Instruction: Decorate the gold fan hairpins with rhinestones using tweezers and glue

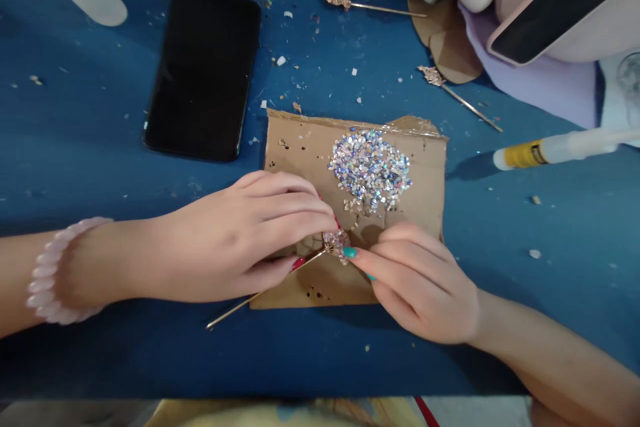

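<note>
A brown cardboard piece (300, 147) lies on the blue table with a heap of silvery glitter chips (370, 170) on it. My left hand (240, 237) is closed round a thin gold pin (250, 300), whose glitter-covered head (337, 241) rests on the cardboard. My right hand (420, 280) is curled beside it, its fingertips pinching or pressing on that pin head. A pale bead bracelet (50, 270) sits on my left wrist.
A black phone (203, 70) lies upper left. Two more gold pins (370, 7) (460, 99) lie at the top, near brown cardboard circles (450, 47). A glue tube (555, 148) lies at right. A pink case and lilac sheet (545, 83) fill the top right. Small scraps dot the table.
</note>
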`<state>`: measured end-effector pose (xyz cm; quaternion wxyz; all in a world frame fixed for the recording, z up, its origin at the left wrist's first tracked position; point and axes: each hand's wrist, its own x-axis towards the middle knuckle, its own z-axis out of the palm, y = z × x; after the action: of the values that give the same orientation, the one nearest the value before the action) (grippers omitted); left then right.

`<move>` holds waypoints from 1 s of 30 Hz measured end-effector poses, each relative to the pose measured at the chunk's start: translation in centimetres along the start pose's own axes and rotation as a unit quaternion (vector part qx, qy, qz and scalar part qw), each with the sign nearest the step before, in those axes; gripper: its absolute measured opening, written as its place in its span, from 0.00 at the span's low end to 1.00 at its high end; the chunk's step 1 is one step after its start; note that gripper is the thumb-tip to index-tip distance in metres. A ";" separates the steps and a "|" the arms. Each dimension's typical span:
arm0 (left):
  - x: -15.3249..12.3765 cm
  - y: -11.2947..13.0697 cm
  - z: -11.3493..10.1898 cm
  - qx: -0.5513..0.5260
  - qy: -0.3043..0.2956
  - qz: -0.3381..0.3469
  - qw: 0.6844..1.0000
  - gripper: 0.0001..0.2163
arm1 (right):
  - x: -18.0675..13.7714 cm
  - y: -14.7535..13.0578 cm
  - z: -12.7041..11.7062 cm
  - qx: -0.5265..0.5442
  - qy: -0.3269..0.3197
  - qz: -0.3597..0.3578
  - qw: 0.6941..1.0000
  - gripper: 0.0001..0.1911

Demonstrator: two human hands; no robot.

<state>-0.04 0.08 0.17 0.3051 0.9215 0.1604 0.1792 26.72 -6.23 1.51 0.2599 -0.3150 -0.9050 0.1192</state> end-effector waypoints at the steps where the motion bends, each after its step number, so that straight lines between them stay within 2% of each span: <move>1: 0.0 0.0 0.0 0.002 0.000 0.001 1.000 0.16 | 0.0 0.1 -0.1 0.011 0.005 -0.001 1.000 0.12; 6: -0.1 -0.1 0.0 -0.004 0.015 -0.006 1.000 0.17 | -0.1 0.6 -0.8 0.104 0.001 0.023 0.994 0.14; 10: -0.1 0.0 0.2 -0.005 0.030 -0.009 1.000 0.19 | 0.0 1.3 -1.0 0.234 0.037 0.088 0.968 0.16; 12: -0.1 0.0 0.2 -0.007 0.038 -0.023 0.999 0.20 | 0.0 1.6 -1.1 0.270 0.050 0.091 0.957 0.15; 17: -0.2 0.2 0.2 -0.013 0.061 -0.047 0.997 0.27 | -0.1 1.4 -1.7 0.259 0.026 0.070 0.963 0.31; 19: -0.2 0.1 0.3 -0.004 0.045 -0.039 0.998 0.29 | 0.1 1.0 -2.0 0.219 0.019 0.077 0.973 0.27; 23: -0.2 0.0 0.3 -0.007 0.025 -0.042 0.999 0.30 | 0.9 0.6 -2.2 0.189 0.049 0.084 0.977 0.09; 27: -0.2 0.0 0.3 -0.008 0.014 -0.064 0.998 0.34 | 2.5 1.3 -1.6 0.214 0.062 0.048 0.974 0.05; 30: -0.1 -0.2 0.4 0.003 0.014 -0.065 0.998 0.38 | 3.6 2.1 -0.9 0.220 0.048 0.017 0.974 0.06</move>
<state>-0.02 0.02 -0.29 0.3109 0.9075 0.2249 0.1710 25.89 -2.32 2.90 0.3640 -0.2709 -0.8376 0.3041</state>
